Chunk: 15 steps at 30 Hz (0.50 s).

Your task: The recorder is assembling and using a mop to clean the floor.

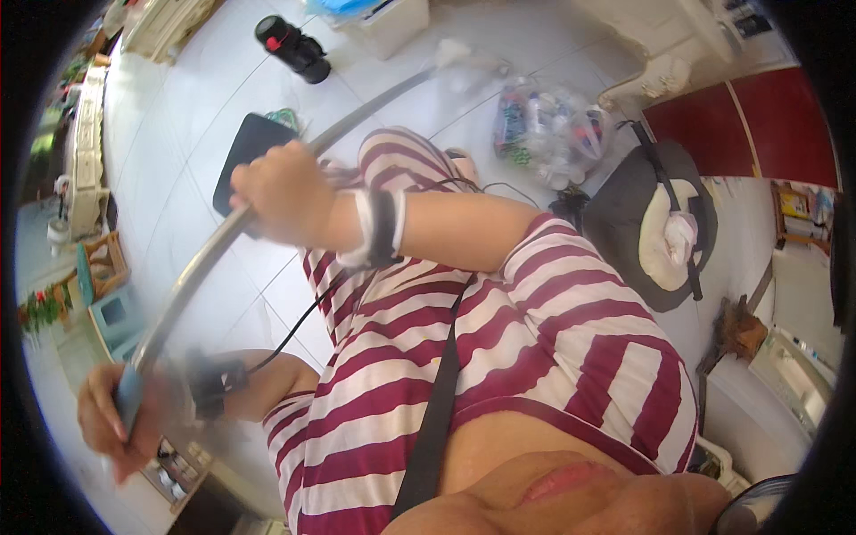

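Observation:
A long metallic pole (180, 284) runs diagonally across the view and looks bent by the lens. Around the blue grip (128, 398) at its lower end my left hand (110, 408) is closed, partly blurred. Higher up the shaft, my right hand (284, 190) wraps it in a fist. The pole's far end, a whitish head (468, 63) near the floor, is too blurred to identify. A white-and-black band (378, 227) circles my right wrist. On my left wrist sits a dark strapped device (217, 382) with a black cable.
A black rectangular flat object (234, 160) lies beyond my right hand. Farther off stands a black cylindrical object (293, 48) with a red part. A clear plastic bag of bottles (548, 130) rests on the tiled floor, beside a grey cushion (615, 194). A white bin (391, 30) stands ahead.

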{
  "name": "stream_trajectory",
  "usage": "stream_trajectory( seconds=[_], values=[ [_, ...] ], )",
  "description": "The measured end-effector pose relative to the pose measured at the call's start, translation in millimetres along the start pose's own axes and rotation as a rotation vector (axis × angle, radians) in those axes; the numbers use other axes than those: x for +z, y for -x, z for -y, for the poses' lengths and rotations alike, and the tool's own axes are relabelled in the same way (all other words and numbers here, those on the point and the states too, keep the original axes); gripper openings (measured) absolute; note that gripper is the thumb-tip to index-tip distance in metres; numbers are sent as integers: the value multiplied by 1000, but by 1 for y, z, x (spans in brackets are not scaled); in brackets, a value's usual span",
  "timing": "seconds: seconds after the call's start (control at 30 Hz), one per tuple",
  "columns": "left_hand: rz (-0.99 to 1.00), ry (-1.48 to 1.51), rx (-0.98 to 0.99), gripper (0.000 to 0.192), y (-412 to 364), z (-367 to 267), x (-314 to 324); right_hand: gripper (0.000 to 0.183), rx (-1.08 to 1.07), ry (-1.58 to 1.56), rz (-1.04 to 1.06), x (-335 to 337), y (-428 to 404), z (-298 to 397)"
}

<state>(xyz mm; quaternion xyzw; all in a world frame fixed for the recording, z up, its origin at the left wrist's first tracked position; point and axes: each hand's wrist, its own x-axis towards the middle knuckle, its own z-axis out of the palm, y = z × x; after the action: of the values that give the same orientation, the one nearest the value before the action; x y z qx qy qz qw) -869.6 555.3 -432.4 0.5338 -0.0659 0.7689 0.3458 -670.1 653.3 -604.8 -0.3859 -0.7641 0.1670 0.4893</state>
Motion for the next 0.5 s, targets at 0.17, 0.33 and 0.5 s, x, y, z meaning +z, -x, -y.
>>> stream_trajectory(
  seconds=[0.17, 0.33, 0.5],
  values=[
    [111, -84, 89, 32, -3, -50, 20, 16, -91, -167, 262, -2, 11, 42],
    [-7, -218, 10, 42, 23, -26, 13, 10, -142, -70, 399, -4, 2, 9],
    [-219, -541, -71, 41, 81, 34, -3, 8, -2, 49, 309, -14, 7, -63]
  ],
)
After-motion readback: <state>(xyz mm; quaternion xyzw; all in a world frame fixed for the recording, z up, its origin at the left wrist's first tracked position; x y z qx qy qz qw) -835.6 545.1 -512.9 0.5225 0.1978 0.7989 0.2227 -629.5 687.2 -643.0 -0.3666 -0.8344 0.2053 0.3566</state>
